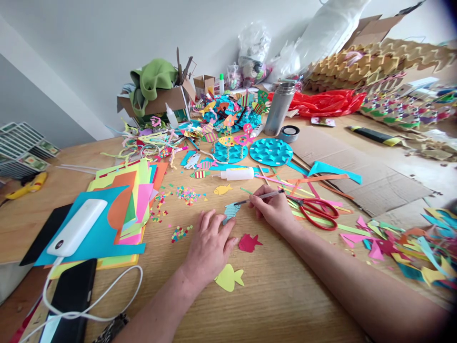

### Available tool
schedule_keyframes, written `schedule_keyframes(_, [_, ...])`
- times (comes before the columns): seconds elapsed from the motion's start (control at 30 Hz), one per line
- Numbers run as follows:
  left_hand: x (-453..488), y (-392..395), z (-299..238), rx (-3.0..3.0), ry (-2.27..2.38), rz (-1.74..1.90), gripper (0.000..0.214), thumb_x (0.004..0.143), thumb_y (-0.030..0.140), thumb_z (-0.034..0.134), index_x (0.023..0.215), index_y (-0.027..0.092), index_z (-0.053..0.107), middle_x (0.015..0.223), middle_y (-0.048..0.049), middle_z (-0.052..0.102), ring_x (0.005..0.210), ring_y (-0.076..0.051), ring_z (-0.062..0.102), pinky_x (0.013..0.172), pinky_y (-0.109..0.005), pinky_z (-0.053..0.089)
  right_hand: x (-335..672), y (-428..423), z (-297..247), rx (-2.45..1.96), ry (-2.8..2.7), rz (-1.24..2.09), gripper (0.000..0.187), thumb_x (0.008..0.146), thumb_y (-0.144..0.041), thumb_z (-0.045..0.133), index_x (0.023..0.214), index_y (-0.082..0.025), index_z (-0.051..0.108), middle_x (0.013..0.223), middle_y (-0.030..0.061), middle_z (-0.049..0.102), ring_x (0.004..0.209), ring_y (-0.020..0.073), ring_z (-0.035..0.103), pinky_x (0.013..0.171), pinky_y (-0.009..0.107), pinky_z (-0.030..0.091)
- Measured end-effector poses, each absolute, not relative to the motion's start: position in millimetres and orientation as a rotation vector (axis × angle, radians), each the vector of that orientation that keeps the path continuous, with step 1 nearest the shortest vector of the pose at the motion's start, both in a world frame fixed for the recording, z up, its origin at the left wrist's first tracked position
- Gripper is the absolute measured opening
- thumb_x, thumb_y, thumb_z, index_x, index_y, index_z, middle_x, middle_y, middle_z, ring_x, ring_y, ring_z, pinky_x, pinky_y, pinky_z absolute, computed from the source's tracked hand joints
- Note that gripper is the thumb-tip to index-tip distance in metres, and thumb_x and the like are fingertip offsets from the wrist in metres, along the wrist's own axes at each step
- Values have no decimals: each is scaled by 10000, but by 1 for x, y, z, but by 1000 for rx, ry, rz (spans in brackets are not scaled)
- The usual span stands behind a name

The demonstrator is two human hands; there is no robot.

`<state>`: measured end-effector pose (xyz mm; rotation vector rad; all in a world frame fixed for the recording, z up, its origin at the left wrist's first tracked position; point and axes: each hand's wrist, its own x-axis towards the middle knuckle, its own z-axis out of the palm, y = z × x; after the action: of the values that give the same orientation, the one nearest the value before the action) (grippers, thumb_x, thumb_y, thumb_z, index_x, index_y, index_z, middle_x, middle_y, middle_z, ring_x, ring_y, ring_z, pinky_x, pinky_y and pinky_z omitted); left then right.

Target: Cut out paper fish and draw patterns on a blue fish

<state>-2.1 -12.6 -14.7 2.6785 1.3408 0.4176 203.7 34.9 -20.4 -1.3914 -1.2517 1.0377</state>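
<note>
A small blue paper fish with dark stripes lies on the wooden table. My left hand rests flat beside it, fingers stretched out, with fingertips on its lower left edge. In my right hand is a pen, its tip touching the fish near the upper right. Nearer to me are a red paper fish and a yellow-green one. Just beyond the blue fish lie a yellow paper fish and a white glue bottle.
Red-handled scissors and paper strips lie right of my right hand. Coloured sheets with a white power bank sit at left. Confetti dots the table. Behind stand a metal flask, blue discs and egg trays.
</note>
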Motion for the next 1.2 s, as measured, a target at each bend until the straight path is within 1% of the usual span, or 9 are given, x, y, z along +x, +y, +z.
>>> schedule_keyframes(0.33, [-2, -13, -13, 2680, 1337, 434, 369, 932, 334, 558, 1285, 228, 577, 1215, -92, 575, 1231, -298, 439, 1090, -558, 367, 204, 35, -22, -1384, -1240, 1043, 199, 756, -352, 638, 691, -203, 523, 569, -2, 637, 348, 95, 474, 341, 224, 340])
schedule_keyframes(0.53, [-3, -13, -15, 2690, 1338, 424, 376, 932, 335, 555, 1292, 227, 574, 1226, -84, 569, 1232, -309, 425, 1099, -561, 353, 205, 35, -23, -1384, -1268, 1046, 180, 751, -322, 634, 665, -199, 534, 555, 2, 628, 359, 96, 476, 356, 223, 339])
schedule_keyframes(0.77, [-3, -13, -15, 2681, 1342, 408, 380, 928, 339, 563, 1289, 221, 579, 1230, -79, 567, 1233, -317, 416, 1105, -557, 345, 205, 36, -24, -1374, -1250, 1055, 164, 755, -311, 633, 687, -201, 533, 557, -5, 625, 354, 97, 475, 352, 223, 334])
schedule_keyframes(0.97, [-2, -12, -14, 2677, 1345, 414, 381, 928, 339, 561, 1292, 227, 577, 1231, -78, 565, 1232, -320, 425, 1107, -555, 343, 207, 35, -25, -1375, -1275, 1053, 150, 752, -274, 618, 657, -199, 529, 549, -7, 608, 368, 94, 468, 365, 225, 344])
schedule_keyframes(1.2, [-3, -12, -16, 2667, 1340, 417, 381, 930, 344, 560, 1294, 230, 576, 1231, -74, 564, 1234, -314, 412, 1110, -557, 332, 206, 35, -25, -1381, -1260, 1054, 136, 751, -276, 615, 680, -197, 530, 551, -11, 612, 367, 97, 479, 361, 221, 341])
